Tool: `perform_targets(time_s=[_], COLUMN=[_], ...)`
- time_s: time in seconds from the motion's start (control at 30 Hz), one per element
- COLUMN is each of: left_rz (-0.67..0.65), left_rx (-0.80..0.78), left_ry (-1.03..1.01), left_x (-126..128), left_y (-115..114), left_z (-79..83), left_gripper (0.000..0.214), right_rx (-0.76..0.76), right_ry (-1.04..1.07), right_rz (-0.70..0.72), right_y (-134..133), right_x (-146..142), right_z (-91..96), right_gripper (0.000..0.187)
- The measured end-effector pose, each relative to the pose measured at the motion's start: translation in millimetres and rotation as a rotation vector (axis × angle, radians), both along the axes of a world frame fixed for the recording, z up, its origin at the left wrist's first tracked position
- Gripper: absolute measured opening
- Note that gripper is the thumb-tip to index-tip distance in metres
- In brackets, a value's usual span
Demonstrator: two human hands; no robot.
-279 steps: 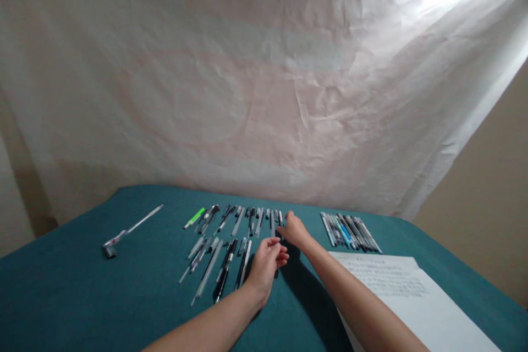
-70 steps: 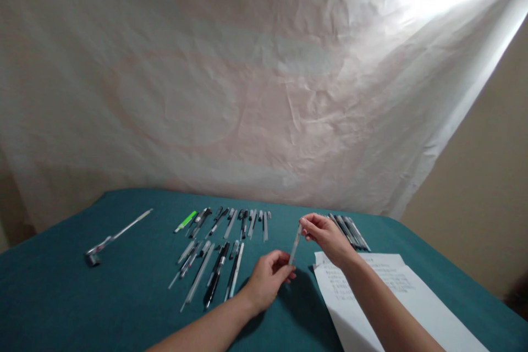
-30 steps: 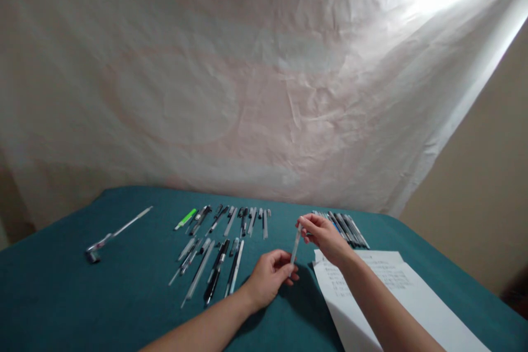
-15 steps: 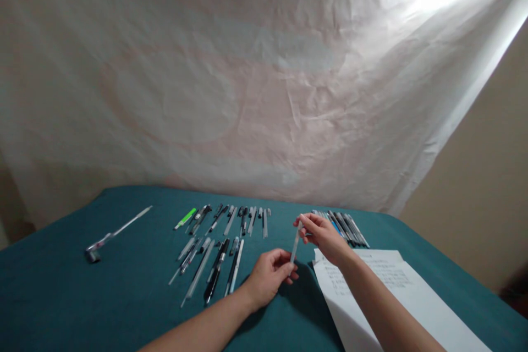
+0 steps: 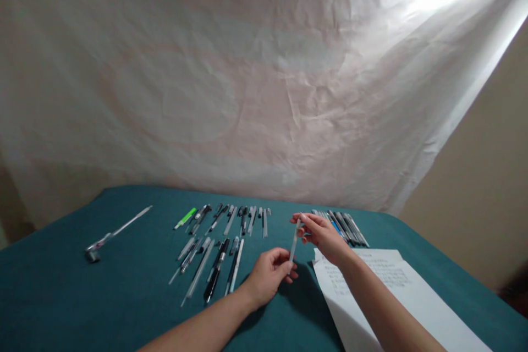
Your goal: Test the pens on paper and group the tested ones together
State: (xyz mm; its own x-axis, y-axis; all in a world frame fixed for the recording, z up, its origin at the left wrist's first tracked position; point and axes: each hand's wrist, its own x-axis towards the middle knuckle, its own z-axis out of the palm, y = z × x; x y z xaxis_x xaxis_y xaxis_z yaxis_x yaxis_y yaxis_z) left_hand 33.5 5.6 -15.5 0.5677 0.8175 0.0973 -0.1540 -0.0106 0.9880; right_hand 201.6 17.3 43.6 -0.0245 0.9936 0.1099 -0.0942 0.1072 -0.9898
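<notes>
A slim, pale translucent pen barrel (image 5: pixel 294 245) stands slightly tilted above the cloth, between my two hands. My left hand (image 5: pixel 272 275) pinches its lower end between thumb and fingers. At the upper end, the fingertips of my right hand (image 5: pixel 319 235) are closed on it. Whether anything sits inside the barrel is too small to make out. To the left of my left hand lie pen parts: a white pen (image 5: pixel 236 265), a black pen (image 5: pixel 216 272) and a clear barrel (image 5: pixel 201 268).
Farther back is a row of pen parts, with a bright green piece (image 5: pixel 185 218) at its left. Several pens (image 5: pixel 348 229) lie together behind my right hand. Written paper sheets (image 5: pixel 412 297) lie under my right forearm. A long thin tool-like object (image 5: pixel 111 236) rests far left on the green cloth (image 5: pixel 53 280).
The upper end of the pen barrel and my right fingertips have shifted slightly left. My left hand stays nearly still, and the things on the cloth have not moved.
</notes>
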Motion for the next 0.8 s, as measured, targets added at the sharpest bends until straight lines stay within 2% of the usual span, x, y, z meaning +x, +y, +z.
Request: perform_targets(time_s=[0.33,0.4,0.5,0.53,0.57,0.67,0.73,0.8], left_rz=[-0.018,-0.002,0.037,0.047,0.055,0.047,0.015,-0.034], left_rx=[-0.02,-0.021,-0.03,-0.039,-0.051,-0.06,-0.035,0.018], left_ry=[0.01,0.001,-0.018,-0.026,-0.034,-0.051,-0.044,-0.014], left_x=[0.3,0.3,0.4,0.5,0.6,1.0,0.9,0.2], left_y=[-1.6,-1.3,0.7,1.6,2.5,3.5,1.5,-3.1], left_z=[-2.0,-1.9,-2.3,-2.6,-3.1,-3.6,-2.2,1.3], left_gripper=[0.025,0.026,0.028,0.029,0.03,0.031,0.031,0.031], right_rx=[0.054,0.094,0.266,0.336,0.401,0.529,0.556,0.538], right_ry=[-0.187,-0.26,-0.499,-0.625,-0.767,-1.158,-1.297,-1.324], right_rz=[-0.059,-0.123,-0.327,-0.352,-0.336,-0.155,-0.103,-0.134], right_y=[4.3,6.4,5.5,3.8,1.7,-4.8,-6.7,-6.7], right_x=[0.1,0.0,-0.5,-1.0,-1.7,-4.2,-4.1,0.4], right_z=[-2.6,-6.0,-10.7,-11.6,-12.0,-11.4,-9.2,-4.9], right_gripper=[0.035,0.034,0.029,0.027,0.026,0.03,0.031,0.033])
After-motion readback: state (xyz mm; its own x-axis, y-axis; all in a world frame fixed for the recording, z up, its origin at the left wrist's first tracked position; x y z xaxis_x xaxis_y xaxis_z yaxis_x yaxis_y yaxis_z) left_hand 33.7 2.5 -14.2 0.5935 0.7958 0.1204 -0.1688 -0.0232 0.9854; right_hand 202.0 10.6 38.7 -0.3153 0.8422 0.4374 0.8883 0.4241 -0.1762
